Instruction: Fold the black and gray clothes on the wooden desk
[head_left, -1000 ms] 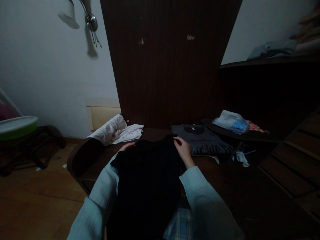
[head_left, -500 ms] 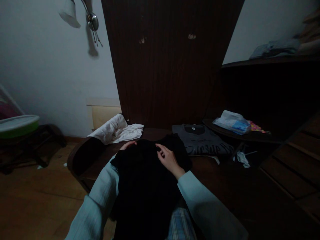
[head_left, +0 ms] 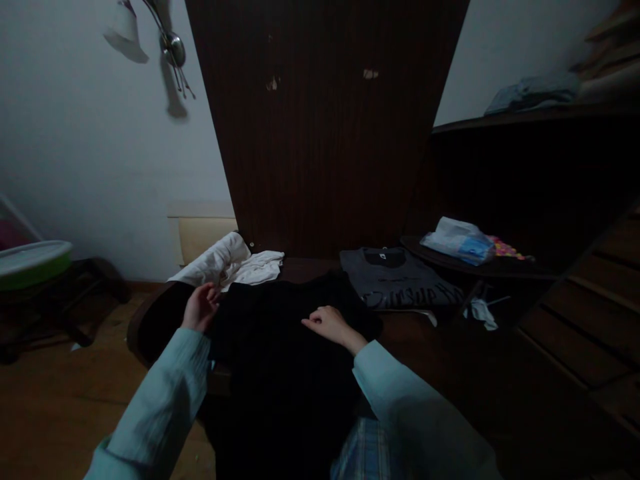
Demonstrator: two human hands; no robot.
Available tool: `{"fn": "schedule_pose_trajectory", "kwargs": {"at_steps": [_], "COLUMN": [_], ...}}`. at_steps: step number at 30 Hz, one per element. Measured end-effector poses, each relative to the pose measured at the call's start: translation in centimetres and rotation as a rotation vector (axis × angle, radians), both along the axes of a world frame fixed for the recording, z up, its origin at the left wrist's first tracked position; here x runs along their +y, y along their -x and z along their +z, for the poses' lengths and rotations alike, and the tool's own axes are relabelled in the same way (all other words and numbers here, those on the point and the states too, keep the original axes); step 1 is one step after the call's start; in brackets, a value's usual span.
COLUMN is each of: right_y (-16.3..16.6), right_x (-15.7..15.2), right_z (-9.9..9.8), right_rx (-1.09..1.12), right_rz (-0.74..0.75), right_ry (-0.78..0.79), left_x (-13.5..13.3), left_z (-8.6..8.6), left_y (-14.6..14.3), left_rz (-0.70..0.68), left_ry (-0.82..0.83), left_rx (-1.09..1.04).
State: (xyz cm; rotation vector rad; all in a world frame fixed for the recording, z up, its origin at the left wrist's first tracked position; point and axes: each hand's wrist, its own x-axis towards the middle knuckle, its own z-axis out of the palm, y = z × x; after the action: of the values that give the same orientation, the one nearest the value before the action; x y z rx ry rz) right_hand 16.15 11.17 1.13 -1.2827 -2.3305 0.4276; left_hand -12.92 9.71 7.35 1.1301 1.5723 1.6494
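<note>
A black garment [head_left: 280, 347], likely a shirt, is spread over the dark wooden surface and hangs down over its front edge; its folds are hard to make out in the dim light. At its upper left edge, my left hand [head_left: 200, 308] is closed with curled fingers on the cloth. My right hand [head_left: 329, 325] rests over the middle right of the garment, thumb and fingers pinched together on the fabric. Beyond it to the right lies a grey T-shirt [head_left: 395, 277] with dark lettering. A crumpled white cloth [head_left: 225, 261] lies at the back left.
A dark wooden panel [head_left: 325, 147] stands behind the surface. On the right, a low shelf carries a blue-and-white plastic packet [head_left: 460, 241]; clothes [head_left: 533, 92] lie on the upper shelf. A green-rimmed basin [head_left: 35, 267] sits on a stand at left. A lamp [head_left: 173, 50] hangs on the wall.
My left hand has moved left and toward me, drawing the black garment's left side outward. My right hand has shifted slightly down and its fingers have closed together. The view has turned a little.
</note>
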Motion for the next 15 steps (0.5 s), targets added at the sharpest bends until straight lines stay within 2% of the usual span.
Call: {"fn": "schedule_pose_trajectory", "kwargs": {"at_steps": [3, 5, 7, 9, 11, 13, 15], "right_y": [0.0, 0.0, 0.1, 0.1, 0.2, 0.2, 0.1], "right_x": [-0.1, -0.2, -0.3, -0.4, -0.5, -0.6, -0.8], "right_z": [0.0, 0.1, 0.1, 0.1, 0.2, 0.3, 0.5], "right_rx": [-0.007, -0.008, -0.011, -0.017, -0.026, -0.03, -0.026], "right_rz": [-0.013, -0.004, 0.005, -0.005, -0.024, -0.029, -0.014], "right_ry": [0.02, 0.017, 0.012, 0.013, 0.015, 0.017, 0.02], "left_x": [-1.7, -2.8, -3.7, -4.3, -4.7, -4.6, -3.9], "left_z": [2.2, 3.4, 3.8, 3.4, 2.1, 0.3, -1.6], "left_y": [0.6, -0.7, -3.2, -6.2, -9.0, -10.9, -11.7], "left_rz": [-0.051, -0.086, -0.223, -0.525, -0.767, -0.869, -0.842], "left_ry": [-0.057, -0.097, -0.079, 0.013, 0.013, -0.043, -0.078], "left_rx": [-0.073, -0.034, 0.121, 0.368, 0.586, 0.771, 0.868]}}
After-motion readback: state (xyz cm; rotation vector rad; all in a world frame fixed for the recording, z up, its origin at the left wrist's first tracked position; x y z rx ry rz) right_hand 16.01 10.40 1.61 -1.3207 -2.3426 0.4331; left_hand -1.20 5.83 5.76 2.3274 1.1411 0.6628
